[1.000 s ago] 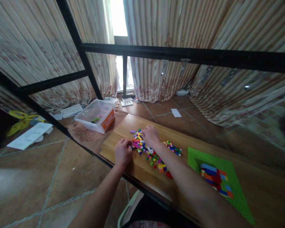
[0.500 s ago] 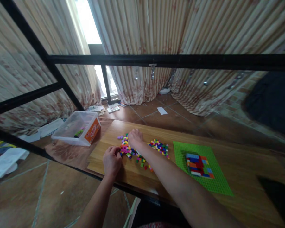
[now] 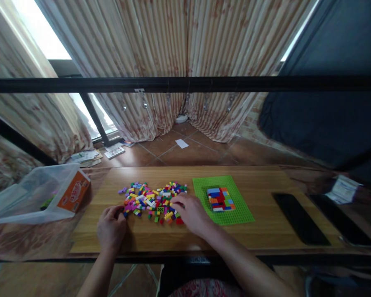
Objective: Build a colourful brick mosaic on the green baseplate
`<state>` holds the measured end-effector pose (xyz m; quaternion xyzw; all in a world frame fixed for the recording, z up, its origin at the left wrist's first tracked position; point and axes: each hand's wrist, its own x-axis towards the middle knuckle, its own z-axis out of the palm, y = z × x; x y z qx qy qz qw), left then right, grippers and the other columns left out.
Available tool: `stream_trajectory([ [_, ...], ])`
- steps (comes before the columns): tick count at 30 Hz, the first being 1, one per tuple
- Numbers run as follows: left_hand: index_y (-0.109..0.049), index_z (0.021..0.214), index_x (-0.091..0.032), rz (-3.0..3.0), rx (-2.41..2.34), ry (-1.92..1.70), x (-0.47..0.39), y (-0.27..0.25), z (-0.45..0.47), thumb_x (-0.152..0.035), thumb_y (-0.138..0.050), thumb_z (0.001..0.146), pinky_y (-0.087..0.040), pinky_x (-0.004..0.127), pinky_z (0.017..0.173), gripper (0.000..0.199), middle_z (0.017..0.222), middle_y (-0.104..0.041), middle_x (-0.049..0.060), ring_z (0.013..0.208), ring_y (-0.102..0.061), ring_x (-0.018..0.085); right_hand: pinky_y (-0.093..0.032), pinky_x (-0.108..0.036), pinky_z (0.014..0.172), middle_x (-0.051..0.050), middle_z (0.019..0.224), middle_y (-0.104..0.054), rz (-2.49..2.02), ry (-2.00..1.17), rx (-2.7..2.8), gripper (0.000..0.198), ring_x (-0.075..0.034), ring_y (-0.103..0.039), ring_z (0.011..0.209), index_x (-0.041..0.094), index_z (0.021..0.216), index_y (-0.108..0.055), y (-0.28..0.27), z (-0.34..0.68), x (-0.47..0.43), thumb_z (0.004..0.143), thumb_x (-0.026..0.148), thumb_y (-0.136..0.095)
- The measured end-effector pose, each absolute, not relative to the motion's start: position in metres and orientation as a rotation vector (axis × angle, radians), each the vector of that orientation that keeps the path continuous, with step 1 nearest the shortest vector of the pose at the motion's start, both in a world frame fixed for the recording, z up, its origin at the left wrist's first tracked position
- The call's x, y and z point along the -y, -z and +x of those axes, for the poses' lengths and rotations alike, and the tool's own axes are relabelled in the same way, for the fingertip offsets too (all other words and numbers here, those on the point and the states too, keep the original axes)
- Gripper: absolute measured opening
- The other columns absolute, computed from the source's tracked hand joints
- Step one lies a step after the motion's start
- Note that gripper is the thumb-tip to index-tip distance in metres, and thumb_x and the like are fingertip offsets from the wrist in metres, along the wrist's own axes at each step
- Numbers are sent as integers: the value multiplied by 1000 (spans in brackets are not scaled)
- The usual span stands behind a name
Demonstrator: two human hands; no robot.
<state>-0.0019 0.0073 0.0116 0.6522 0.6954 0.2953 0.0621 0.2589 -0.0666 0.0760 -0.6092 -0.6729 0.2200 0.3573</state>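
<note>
A loose pile of small multicoloured toy bricks (image 3: pixel 145 200) lies spread on a wooden board. At its left edge rests my left hand (image 3: pixel 111 227), fingers curled together near a dark brick; what they hold, if anything, is too small to make out. My right hand (image 3: pixel 193 212) is at the pile's right side with thumb and fingers bent inward, and their tips are partly hidden. Just beyond it lies a green studded baseplate (image 3: pixel 239 210), bearing a block of built-up bricks (image 3: pixel 221 199) in red, blue, orange and white.
A clear plastic box (image 3: pixel 27 212) with an orange label stands at the left, a few bricks inside. Two black phone-like slabs, one on the board (image 3: pixel 299 218) and one farther right (image 3: pixel 343 220), lie near a paper packet (image 3: pixel 343 189). A black metal bar (image 3: pixel 173 84) crosses behind the board.
The view has swung to the right. My right hand has moved from the left part of the pile to its right side, nearer the baseplate. My left hand stays at the left edge.
</note>
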Motion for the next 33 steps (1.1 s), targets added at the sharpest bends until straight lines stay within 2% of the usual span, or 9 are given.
stream_trajectory([
  [4, -70, 88, -18, 1979, -2114, -874, -8, -11, -3, -25, -45, 80, -48, 33, 78, 27, 98, -67, 7, 88, -62, 22, -44, -31, 81, -3, 92, -68, -1727, -416, 1580, 19, -17, -61, 87, 22, 92, -70, -65, 341, 98, 91, 24, -51],
  [8, -70, 88, -18, 1993, -2119, -859, -8, -11, -2, -25, -46, 79, -48, 33, 79, 26, 100, -67, 7, 90, -61, 23, -44, -33, 82, -4, 91, -66, -1819, -376, 1663, 19, -18, -59, 87, 22, 86, -72, -55, 388, 103, 89, 24, -53],
  [14, -70, 90, -18, 2002, -2139, -842, -8, -12, -1, -25, -46, 79, -49, 34, 79, 27, 100, -66, 8, 90, -62, 24, -42, -34, 83, -3, 89, -65, -1842, -334, 1767, 16, -19, -57, 88, 24, 82, -74, -47, 394, 97, 85, 21, -58],
  [22, -70, 89, -17, 2013, -2124, -844, -8, -10, -2, -25, -46, 79, -49, 34, 80, 27, 99, -67, 8, 90, -62, 24, -42, -33, 79, -4, 82, -65, -1893, -446, 1727, 13, -18, -57, 82, 23, 76, -75, -48, 401, 89, 78, 18, -64],
  [29, -70, 89, -18, 2022, -2122, -853, -9, -10, -3, -25, -46, 80, -49, 34, 78, 27, 98, -67, 8, 88, -62, 23, -42, -32, 77, -5, 86, -66, -1872, -496, 1801, 19, -18, -58, 82, 22, 74, -75, -59, 403, 89, 82, 22, -58],
  [33, -70, 89, -18, 2023, -2126, -856, -8, -11, -1, -25, -46, 80, -49, 33, 80, 27, 98, -67, 7, 89, -62, 23, -44, -31, 74, -5, 82, -65, -1931, -477, 1643, 13, -17, -59, 78, 21, 71, -73, -50, 405, 87, 78, 21, -61],
])
